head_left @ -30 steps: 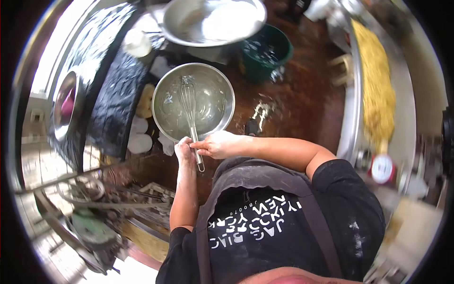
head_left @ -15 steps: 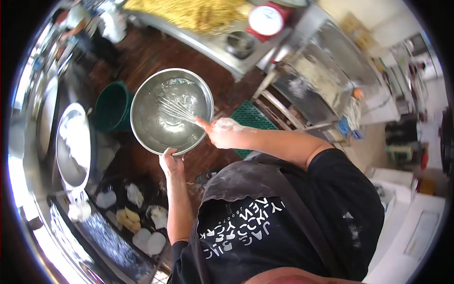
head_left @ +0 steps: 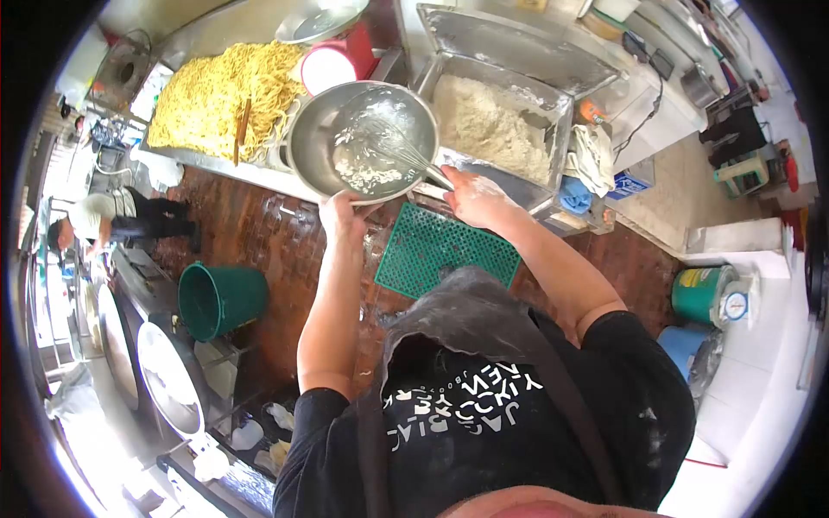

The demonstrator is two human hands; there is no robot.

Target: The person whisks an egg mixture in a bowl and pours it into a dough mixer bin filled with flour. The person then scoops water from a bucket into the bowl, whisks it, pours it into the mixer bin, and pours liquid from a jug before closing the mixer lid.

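Observation:
My left hand [head_left: 343,216] grips the near rim of a wide steel mixing bowl [head_left: 313,142], fingers beneath and thumb at the edge. Clear liquid with a whitish, frothy patch lies in the bowl. A wire whisk [head_left: 413,157] dips its loops into that liquid. Around its handle, at the bowl's right edge, my right hand [head_left: 477,197] is closed, with white powder on its skin. Beyond the bowl are a heap of yellow noodles [head_left: 203,99] and a steel bin of flour [head_left: 492,129].
A red scale [head_left: 341,65] stands behind the bowl. On the floor are a green mat [head_left: 440,250] and a green bucket [head_left: 223,300]. A large steel pan [head_left: 170,380] sits lower left. Another person [head_left: 121,217] is at the far left. Cloths [head_left: 590,161] hang right of the flour bin.
The view has turned left to right, and the bowl has come from over the floor to the counter by the noodles and flour bin. Both hands keep their holds on bowl and whisk.

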